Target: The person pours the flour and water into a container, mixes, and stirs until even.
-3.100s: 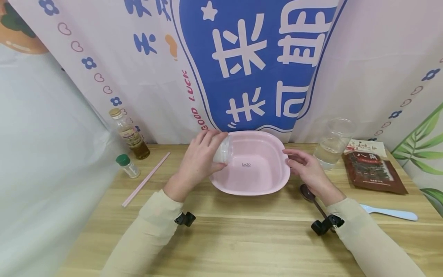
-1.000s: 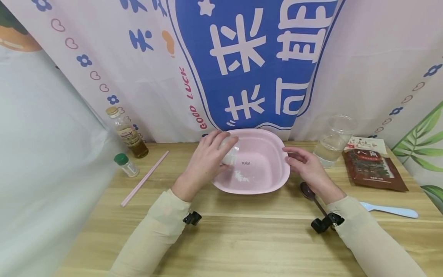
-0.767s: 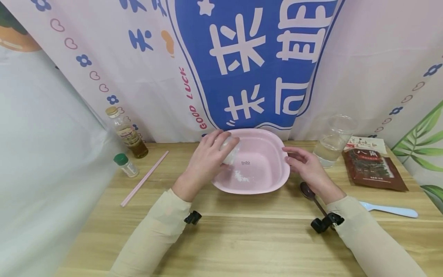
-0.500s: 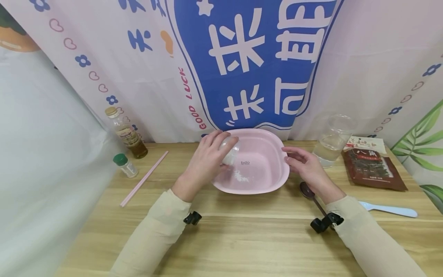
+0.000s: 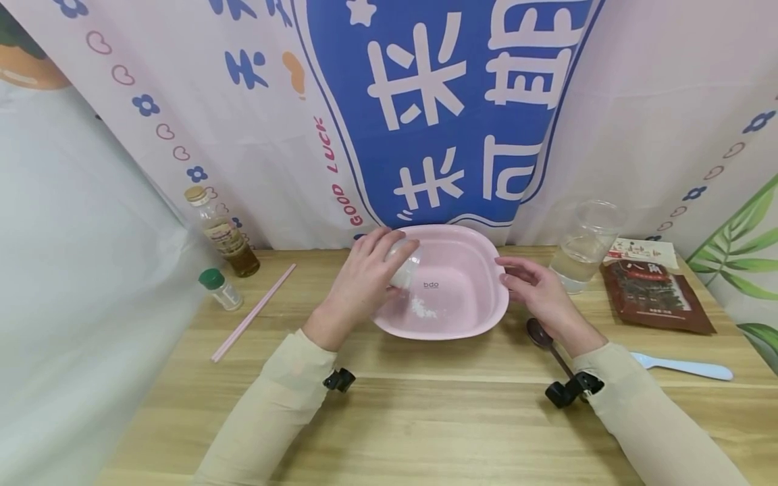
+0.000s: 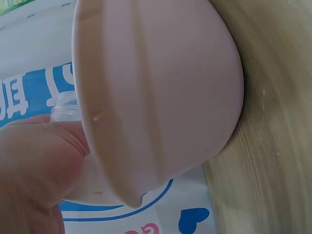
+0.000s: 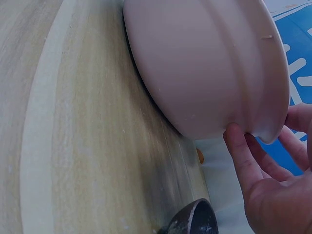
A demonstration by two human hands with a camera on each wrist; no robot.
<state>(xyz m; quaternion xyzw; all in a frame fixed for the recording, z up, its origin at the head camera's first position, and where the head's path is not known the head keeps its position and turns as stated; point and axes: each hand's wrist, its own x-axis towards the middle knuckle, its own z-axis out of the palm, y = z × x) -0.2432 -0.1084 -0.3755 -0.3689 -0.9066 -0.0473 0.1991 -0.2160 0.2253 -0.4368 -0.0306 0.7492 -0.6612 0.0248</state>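
Observation:
A pink basin stands on the wooden table, with a small patch of white powder on its floor. My left hand grips a clear jar of white contents, tilted over the basin's left side; the fingers partly cover it. In the left wrist view, the jar's mouth shows beyond the basin's rim. My right hand holds the basin's right rim, its thumb against the outer wall in the right wrist view. A dark spoon lies just below that hand, partly hidden by the wrist.
At the left stand an oil bottle and a green-capped shaker, beside pink chopsticks. A clear cup of liquid stands behind my right hand. Further right lie a brown packet and a light-blue utensil.
Since the earliest frame, my left hand has moved slightly right with the jar, further over the basin. White powder has appeared on the basin floor. My right hand has kept its place.

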